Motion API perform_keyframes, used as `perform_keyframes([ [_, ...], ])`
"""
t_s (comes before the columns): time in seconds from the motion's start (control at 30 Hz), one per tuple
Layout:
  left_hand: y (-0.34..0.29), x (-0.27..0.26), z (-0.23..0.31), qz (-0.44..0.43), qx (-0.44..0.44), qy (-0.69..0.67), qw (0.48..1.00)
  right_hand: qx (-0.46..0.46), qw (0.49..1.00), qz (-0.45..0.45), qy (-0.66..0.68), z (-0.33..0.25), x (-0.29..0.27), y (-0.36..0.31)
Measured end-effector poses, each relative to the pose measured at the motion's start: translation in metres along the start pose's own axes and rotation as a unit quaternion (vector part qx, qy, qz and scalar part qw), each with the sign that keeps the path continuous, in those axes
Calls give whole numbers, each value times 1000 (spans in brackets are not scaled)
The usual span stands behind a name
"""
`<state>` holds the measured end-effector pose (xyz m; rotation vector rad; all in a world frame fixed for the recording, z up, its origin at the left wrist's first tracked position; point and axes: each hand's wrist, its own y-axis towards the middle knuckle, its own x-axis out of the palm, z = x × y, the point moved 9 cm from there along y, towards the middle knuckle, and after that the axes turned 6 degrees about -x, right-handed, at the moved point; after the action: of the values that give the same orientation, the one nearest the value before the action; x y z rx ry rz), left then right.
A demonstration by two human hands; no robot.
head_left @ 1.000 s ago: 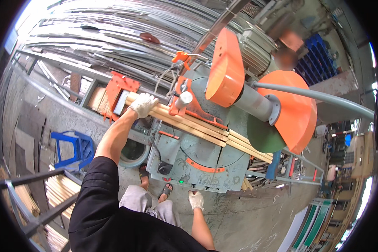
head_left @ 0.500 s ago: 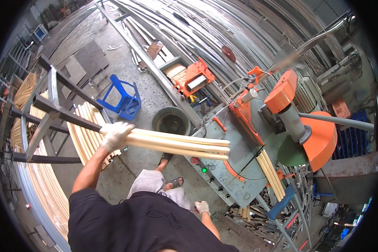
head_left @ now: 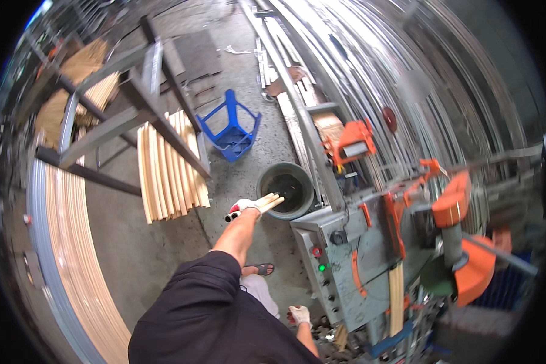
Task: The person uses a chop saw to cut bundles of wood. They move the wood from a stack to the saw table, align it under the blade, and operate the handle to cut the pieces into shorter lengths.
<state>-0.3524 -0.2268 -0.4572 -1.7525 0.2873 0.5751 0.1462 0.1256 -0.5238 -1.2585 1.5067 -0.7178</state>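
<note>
Left hand [head_left: 247,206]: gloved, fingers closed around a small bundle of pale wood-coloured tubes [head_left: 268,202]. The bundle is held above the concrete floor [head_left: 164,273]; its dark, hollow ends point left, and its other ends overlap the near-left rim of a round grey-green bucket [head_left: 292,182] in this view (contact with the rim: cannot tell). Right hand [head_left: 299,314]: also gloved, low, just beside the front edge of the grey bench [head_left: 340,273]; fingers look curled, but cannot tell how far, or whether anything is in them.

The bench carries an orange-and-grey cut-off saw [head_left: 452,239]. Several pale lengths [head_left: 396,297] lie side by side on it, reaching toward its far end. A green button [head_left: 321,267] glows on the front panel. Left of the bucket: a stack of pale tubes [head_left: 170,173], partly behind a dark metal frame [head_left: 167,131]. Near that stack, a blue plastic stool [head_left: 232,141].
</note>
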Motion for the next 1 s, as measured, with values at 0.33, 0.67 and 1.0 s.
perform_keyframes([
  [0.33,-36,119,-258,-14,116,-98,988,-29,998,14,55,-93,9,-20],
  [0.67,-288,252,-473,88,-198,-487,846,-47,997,-14,-55,-199,33,-8],
  [1.0,70,43,-398,285,-240,-613,696,-74,973,-12,-219,-243,24,-16],
])
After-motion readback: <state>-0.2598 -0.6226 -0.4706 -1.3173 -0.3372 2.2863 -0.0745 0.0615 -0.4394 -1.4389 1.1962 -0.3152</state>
